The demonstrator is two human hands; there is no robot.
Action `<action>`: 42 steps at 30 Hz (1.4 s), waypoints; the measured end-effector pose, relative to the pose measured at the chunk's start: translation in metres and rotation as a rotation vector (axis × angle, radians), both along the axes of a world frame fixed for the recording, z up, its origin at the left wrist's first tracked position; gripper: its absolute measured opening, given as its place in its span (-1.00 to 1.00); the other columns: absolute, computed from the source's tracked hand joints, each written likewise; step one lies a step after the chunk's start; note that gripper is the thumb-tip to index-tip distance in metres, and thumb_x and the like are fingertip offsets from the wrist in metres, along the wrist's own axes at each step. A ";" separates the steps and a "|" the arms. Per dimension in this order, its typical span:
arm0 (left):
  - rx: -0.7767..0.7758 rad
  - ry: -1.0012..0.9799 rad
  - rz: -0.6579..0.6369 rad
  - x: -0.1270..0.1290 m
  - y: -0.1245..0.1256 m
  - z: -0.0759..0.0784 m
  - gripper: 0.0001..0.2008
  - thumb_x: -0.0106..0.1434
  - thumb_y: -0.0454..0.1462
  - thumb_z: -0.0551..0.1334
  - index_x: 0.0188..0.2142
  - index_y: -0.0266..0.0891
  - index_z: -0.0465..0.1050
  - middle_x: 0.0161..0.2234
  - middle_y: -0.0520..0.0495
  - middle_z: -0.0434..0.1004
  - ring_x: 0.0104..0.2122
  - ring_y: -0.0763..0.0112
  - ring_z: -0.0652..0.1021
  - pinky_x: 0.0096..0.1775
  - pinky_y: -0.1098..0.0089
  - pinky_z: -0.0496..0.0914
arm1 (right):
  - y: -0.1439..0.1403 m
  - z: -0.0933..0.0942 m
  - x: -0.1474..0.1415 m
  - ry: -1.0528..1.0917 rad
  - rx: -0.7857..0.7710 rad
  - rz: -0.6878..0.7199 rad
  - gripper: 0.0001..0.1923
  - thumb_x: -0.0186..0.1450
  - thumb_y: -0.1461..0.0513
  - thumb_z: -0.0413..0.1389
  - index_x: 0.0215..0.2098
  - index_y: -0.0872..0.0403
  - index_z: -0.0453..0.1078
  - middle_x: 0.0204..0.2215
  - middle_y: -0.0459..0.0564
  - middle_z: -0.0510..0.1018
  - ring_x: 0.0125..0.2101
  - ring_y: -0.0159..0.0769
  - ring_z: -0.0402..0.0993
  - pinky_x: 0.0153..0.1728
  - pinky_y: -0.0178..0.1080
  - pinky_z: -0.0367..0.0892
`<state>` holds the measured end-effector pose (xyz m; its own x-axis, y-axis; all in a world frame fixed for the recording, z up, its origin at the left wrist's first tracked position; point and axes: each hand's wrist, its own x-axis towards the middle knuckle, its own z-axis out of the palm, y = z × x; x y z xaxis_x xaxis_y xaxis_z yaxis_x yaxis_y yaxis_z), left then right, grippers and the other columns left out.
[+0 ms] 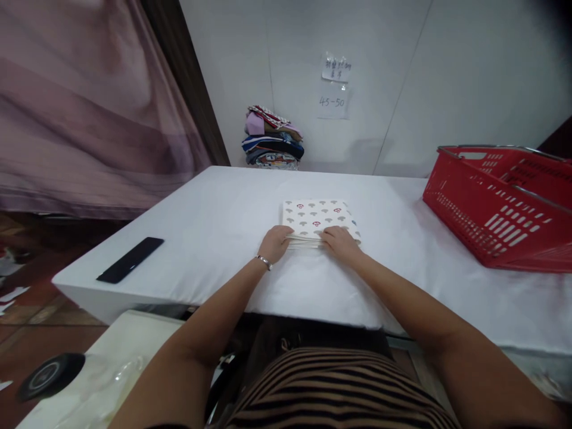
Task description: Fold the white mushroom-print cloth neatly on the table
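Note:
A folded white cloth [318, 217] printed with small grey and red shapes lies flat in the middle of the white table [214, 226]. My left hand [274, 244], with a bracelet at the wrist, grips the cloth's near left edge. My right hand [339, 243] rests on the near right edge, fingers curled over the stacked layers. Both hands touch the cloth's front edge, close together.
A red plastic basket [496, 202] stands at the table's right. A black phone [130, 260] lies near the left front corner. A pile of folded clothes [272, 138] sits against the back wall. A pink curtain [89, 107] hangs at left.

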<state>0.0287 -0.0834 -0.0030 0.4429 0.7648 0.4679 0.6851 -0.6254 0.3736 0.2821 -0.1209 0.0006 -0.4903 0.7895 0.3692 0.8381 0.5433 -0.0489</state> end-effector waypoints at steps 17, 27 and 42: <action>0.101 0.191 0.005 0.001 -0.002 0.009 -0.76 0.22 -0.35 0.09 -0.13 -0.18 0.40 -0.17 -0.10 0.53 -0.07 0.25 0.45 -0.02 0.18 0.28 | 0.018 0.009 -0.025 -0.003 -0.180 -0.005 -0.76 0.35 0.21 -0.06 -0.17 0.09 0.42 -0.21 0.06 0.46 -0.18 -0.22 0.31 -0.15 -0.24 0.17; 0.079 0.012 0.016 0.001 0.000 0.016 -0.75 0.21 -0.28 0.16 -0.09 -0.18 0.37 -0.09 -0.08 0.48 -0.04 0.32 0.42 -0.01 0.26 0.31 | 0.024 0.015 -0.052 -0.019 -0.217 -0.063 -0.78 0.37 0.22 -0.11 -0.18 0.06 0.37 -0.23 0.04 0.44 -0.15 -0.24 0.29 -0.24 -0.28 0.18; -0.175 0.201 0.431 0.019 -0.022 0.007 -0.70 0.23 -0.05 0.12 -0.35 -0.16 0.53 -0.30 -0.10 0.47 -0.20 0.26 0.44 -0.19 0.30 0.28 | 0.027 0.012 -0.051 0.055 -0.250 -0.087 -0.82 0.35 0.22 -0.09 -0.27 0.06 0.35 -0.27 -0.02 0.44 -0.20 -0.28 0.31 -0.32 -0.32 0.16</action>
